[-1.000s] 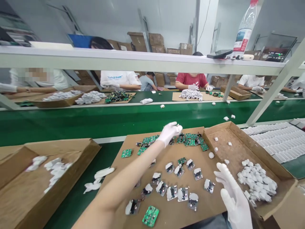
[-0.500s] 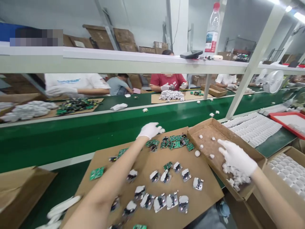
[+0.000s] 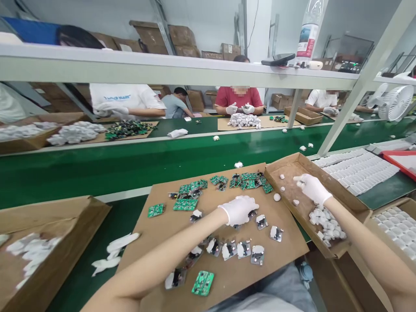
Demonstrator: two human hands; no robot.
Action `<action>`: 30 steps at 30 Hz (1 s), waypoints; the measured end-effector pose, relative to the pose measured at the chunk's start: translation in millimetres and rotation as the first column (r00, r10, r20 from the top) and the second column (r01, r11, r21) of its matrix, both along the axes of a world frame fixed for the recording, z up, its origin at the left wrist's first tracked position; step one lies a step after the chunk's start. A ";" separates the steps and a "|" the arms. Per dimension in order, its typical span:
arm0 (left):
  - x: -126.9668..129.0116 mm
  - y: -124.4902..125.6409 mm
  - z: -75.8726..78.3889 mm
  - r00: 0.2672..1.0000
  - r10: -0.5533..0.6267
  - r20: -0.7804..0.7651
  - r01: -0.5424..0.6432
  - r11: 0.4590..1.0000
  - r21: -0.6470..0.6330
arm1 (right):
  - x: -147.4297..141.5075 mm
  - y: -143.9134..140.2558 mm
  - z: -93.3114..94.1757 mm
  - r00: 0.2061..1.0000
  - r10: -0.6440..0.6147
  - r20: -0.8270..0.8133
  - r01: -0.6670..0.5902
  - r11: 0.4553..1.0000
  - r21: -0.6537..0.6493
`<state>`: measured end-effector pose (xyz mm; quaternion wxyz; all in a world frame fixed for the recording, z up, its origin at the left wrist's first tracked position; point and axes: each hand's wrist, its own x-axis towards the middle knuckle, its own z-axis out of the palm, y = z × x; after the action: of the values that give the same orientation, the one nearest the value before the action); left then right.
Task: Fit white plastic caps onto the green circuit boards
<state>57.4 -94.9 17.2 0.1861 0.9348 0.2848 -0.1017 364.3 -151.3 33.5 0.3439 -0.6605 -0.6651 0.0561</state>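
Note:
My left hand [image 3: 240, 210], in a white glove, is over the cardboard sheet [image 3: 234, 277]. Its fingers are closed around a small circuit board [image 3: 251, 213] with dark parts, mostly hidden under the glove. Around it lie several boards topped with white pieces, such as the board [image 3: 257, 255] in the near row. Bare green boards [image 3: 248, 180] cluster along the sheet's far edge. My right hand [image 3: 313, 189], also gloved, reaches into a shallow cardboard box [image 3: 287, 206], fingertips pinched on a small white piece [image 3: 298, 178]. More white pieces [image 3: 326, 223] are heaped below that hand.
Beyond the sheet runs a green conveyor belt [image 3: 182, 158] carrying a few white-topped pieces [image 3: 238, 164]. A shelf [image 3: 182, 71] crosses above it, with co-workers behind. White trays [image 3: 357, 171] are at right; another cardboard box [image 3: 65, 242] and loose gloves [image 3: 118, 247] are at left.
My left hand has come back from the belt's edge to the boards on the sheet, and a white-topped piece now lies on the belt. My right hand has closed on a white piece.

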 end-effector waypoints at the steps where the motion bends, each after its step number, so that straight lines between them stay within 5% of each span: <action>1: 2.8 1.6 -1.5 1.000 0.012 0.002 -0.012 1.000 -0.002 | -5.7 -13.6 6.4 1.000 0.020 -0.014 -0.020 0.999 -0.025; 5: 4.0 -1.4 3.4 0.975 0.164 0.149 -0.161 0.986 -0.033 | -43.7 -78.0 24.1 0.990 0.077 -0.118 -0.085 0.994 -0.065; 9: -4.1 -25.4 21.8 0.821 0.422 0.384 -0.398 0.906 -0.145 | -97.7 -119.0 22.3 0.932 0.131 -0.338 -0.159 0.986 -0.057; 14: -13.0 -76.9 41.7 0.633 0.617 0.467 -0.462 0.785 -0.411 | -154.5 -114.4 20.6 0.631 0.210 -0.747 -0.170 0.977 0.130; 18: -22.5 -108.4 46.0 0.419 0.754 0.506 -0.342 0.647 -0.681 | -172.5 -107.1 27.6 0.515 0.234 -0.825 -0.172 0.971 0.168; 23: -35.1 -130.2 42.2 0.286 0.835 0.469 0.139 0.448 -0.883 | -174.9 -114.7 26.6 0.383 0.127 -0.915 -0.152 0.986 0.073; 27: -32.5 -139.1 45.6 0.150 0.896 0.419 0.120 0.404 -0.907 | -179.8 -119.0 27.2 0.288 0.107 -0.952 -0.166 0.984 0.061; 30: -30.5 -141.3 47.4 0.132 0.901 0.414 0.151 0.394 -0.906 | -186.4 -121.2 33.9 0.311 0.104 -0.945 -0.179 0.983 0.049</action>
<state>26.9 -236.2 64.6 0.7324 0.4472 0.3087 0.4102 177.9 -272.4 67.4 0.6380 -0.4547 -0.3944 0.4803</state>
